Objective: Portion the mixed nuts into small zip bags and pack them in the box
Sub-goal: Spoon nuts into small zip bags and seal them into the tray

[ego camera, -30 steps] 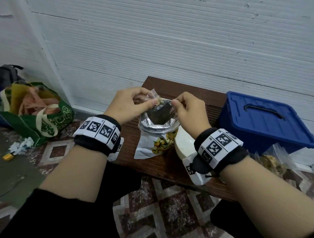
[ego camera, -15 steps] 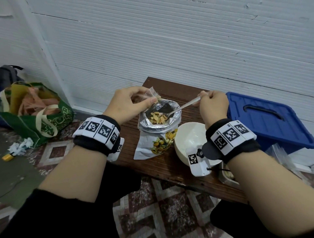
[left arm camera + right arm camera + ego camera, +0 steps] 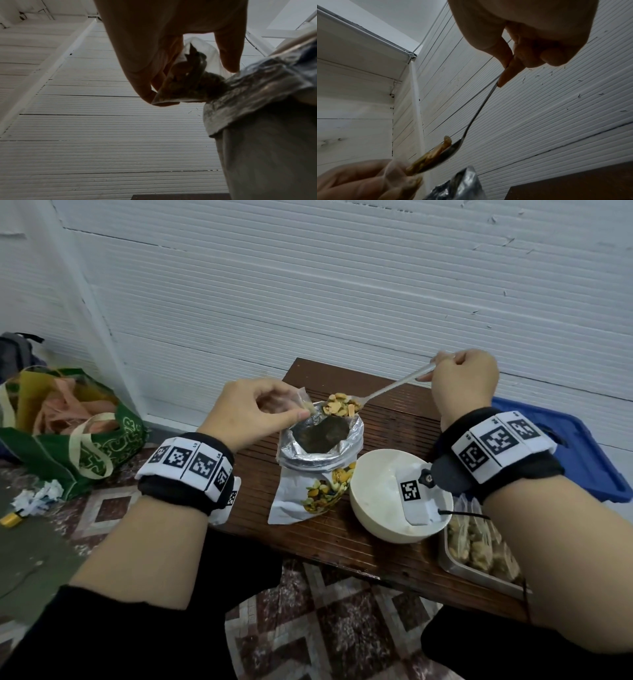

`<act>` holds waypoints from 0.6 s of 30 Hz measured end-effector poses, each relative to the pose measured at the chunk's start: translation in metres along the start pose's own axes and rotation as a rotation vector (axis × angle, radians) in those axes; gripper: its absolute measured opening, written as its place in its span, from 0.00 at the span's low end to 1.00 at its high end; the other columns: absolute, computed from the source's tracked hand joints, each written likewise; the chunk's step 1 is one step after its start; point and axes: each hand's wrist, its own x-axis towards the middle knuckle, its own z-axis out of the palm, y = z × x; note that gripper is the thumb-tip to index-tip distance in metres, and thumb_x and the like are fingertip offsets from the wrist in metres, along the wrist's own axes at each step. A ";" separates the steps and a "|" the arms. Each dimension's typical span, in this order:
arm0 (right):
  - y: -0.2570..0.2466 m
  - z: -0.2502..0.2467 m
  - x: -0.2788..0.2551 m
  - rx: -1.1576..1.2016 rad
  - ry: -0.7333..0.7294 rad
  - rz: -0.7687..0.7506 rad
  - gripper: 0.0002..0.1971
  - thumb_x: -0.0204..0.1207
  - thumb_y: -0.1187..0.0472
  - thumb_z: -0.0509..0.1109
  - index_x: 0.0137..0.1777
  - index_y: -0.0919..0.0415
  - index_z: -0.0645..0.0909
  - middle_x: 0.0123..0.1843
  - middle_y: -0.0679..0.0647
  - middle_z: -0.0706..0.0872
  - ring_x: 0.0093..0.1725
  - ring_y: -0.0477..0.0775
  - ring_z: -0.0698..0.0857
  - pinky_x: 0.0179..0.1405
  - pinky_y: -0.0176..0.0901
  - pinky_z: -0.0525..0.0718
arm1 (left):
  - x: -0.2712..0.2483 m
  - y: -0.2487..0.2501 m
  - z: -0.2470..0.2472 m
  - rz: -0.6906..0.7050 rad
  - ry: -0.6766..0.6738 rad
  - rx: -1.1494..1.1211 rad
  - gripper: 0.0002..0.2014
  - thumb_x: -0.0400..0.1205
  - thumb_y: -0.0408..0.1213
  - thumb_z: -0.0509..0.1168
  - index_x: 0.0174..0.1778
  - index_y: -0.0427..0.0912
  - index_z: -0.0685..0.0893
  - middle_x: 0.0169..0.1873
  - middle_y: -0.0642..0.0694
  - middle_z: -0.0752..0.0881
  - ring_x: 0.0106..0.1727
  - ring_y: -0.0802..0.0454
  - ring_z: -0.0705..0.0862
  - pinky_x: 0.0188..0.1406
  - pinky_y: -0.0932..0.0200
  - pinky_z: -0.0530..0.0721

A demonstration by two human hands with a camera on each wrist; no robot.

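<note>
Nuts (image 3: pixel 340 407) heap the bowl of a metal spoon (image 3: pixel 387 390) raised above the open foil pouch (image 3: pixel 320 460), which stands upright on the dark wooden surface (image 3: pixel 394 419). The right hand (image 3: pixel 462 385) pinches the spoon's handle between thumb and curled fingers. The left hand (image 3: pixel 253 412) pinches a small clear zip bag (image 3: pixel 301 400) by its mouth, thumb against fingertips, just beside the spoon's tip and touching the pouch's rolled rim; a few nuts already sit inside it. A white bowl (image 3: pixel 380 508) stands right of the pouch, and beyond it a metal tray (image 3: pixel 479 570) holds filled bags. The blue box (image 3: pixel 582 453), lid on, sits at the far right.
</note>
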 end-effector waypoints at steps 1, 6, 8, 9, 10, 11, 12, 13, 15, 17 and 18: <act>-0.002 0.001 0.000 0.002 0.005 -0.001 0.17 0.80 0.64 0.62 0.39 0.81 0.80 0.47 0.75 0.86 0.40 0.66 0.85 0.47 0.56 0.84 | 0.001 -0.001 0.001 -0.001 -0.001 0.011 0.12 0.69 0.43 0.79 0.44 0.58 0.85 0.37 0.60 0.89 0.40 0.69 0.86 0.43 0.74 0.83; -0.010 0.008 -0.003 0.002 -0.025 -0.031 0.17 0.81 0.64 0.61 0.42 0.79 0.83 0.47 0.71 0.88 0.48 0.67 0.87 0.48 0.54 0.85 | 0.002 -0.001 0.009 0.007 -0.007 0.002 0.17 0.68 0.44 0.80 0.53 0.51 0.88 0.43 0.56 0.90 0.45 0.64 0.88 0.46 0.72 0.84; -0.012 0.011 -0.005 -0.007 -0.043 -0.037 0.17 0.82 0.62 0.61 0.46 0.76 0.85 0.46 0.67 0.89 0.48 0.62 0.87 0.48 0.50 0.84 | 0.001 0.001 0.013 0.006 -0.004 -0.010 0.18 0.68 0.43 0.80 0.52 0.51 0.88 0.43 0.57 0.90 0.45 0.65 0.87 0.46 0.73 0.83; -0.013 0.012 -0.006 -0.006 -0.050 -0.042 0.16 0.82 0.62 0.61 0.47 0.75 0.86 0.47 0.66 0.89 0.48 0.60 0.87 0.49 0.47 0.83 | 0.001 0.002 0.015 0.006 0.001 -0.009 0.18 0.68 0.43 0.81 0.53 0.52 0.88 0.43 0.57 0.90 0.45 0.66 0.87 0.46 0.74 0.82; -0.014 0.013 -0.007 -0.004 -0.057 -0.050 0.16 0.82 0.61 0.61 0.48 0.75 0.85 0.47 0.65 0.89 0.49 0.60 0.87 0.48 0.46 0.82 | 0.001 0.003 0.016 0.008 0.003 0.003 0.18 0.68 0.44 0.81 0.53 0.52 0.88 0.43 0.58 0.89 0.45 0.66 0.87 0.47 0.75 0.82; -0.015 0.014 -0.007 -0.002 -0.062 -0.057 0.16 0.82 0.61 0.61 0.48 0.75 0.85 0.47 0.66 0.89 0.49 0.60 0.87 0.47 0.44 0.81 | 0.001 0.003 0.017 0.009 0.002 0.018 0.19 0.68 0.44 0.81 0.54 0.53 0.87 0.43 0.59 0.89 0.45 0.68 0.87 0.47 0.76 0.81; -0.015 0.015 -0.008 0.000 -0.063 -0.065 0.16 0.82 0.61 0.61 0.49 0.75 0.85 0.47 0.66 0.89 0.49 0.60 0.87 0.47 0.43 0.81 | 0.001 0.004 0.017 0.009 -0.001 0.031 0.20 0.68 0.45 0.80 0.55 0.53 0.87 0.43 0.61 0.88 0.46 0.70 0.86 0.47 0.78 0.80; -0.015 0.017 -0.009 0.005 -0.064 -0.071 0.16 0.82 0.61 0.61 0.49 0.74 0.85 0.46 0.65 0.89 0.48 0.60 0.87 0.47 0.44 0.81 | 0.001 0.004 0.017 0.010 -0.003 0.042 0.21 0.68 0.46 0.80 0.56 0.53 0.87 0.43 0.62 0.87 0.46 0.72 0.85 0.46 0.80 0.79; -0.015 0.019 -0.010 0.023 -0.060 -0.085 0.15 0.82 0.60 0.62 0.50 0.71 0.84 0.47 0.63 0.89 0.48 0.58 0.87 0.49 0.45 0.82 | 0.002 0.004 0.018 0.023 -0.004 0.062 0.22 0.68 0.47 0.80 0.58 0.53 0.87 0.44 0.62 0.87 0.47 0.73 0.84 0.47 0.81 0.78; -0.015 0.021 -0.012 0.047 -0.059 -0.102 0.13 0.82 0.59 0.62 0.50 0.70 0.83 0.47 0.62 0.89 0.48 0.57 0.87 0.48 0.44 0.82 | 0.001 0.005 0.019 0.038 -0.005 0.080 0.22 0.68 0.48 0.80 0.58 0.52 0.87 0.45 0.61 0.87 0.48 0.72 0.84 0.47 0.81 0.78; -0.015 0.021 -0.014 0.067 -0.061 -0.113 0.13 0.81 0.59 0.63 0.50 0.69 0.83 0.47 0.62 0.88 0.47 0.57 0.87 0.48 0.45 0.83 | 0.001 0.005 0.020 0.044 -0.004 0.088 0.22 0.68 0.48 0.80 0.58 0.52 0.87 0.45 0.62 0.87 0.48 0.72 0.84 0.47 0.81 0.77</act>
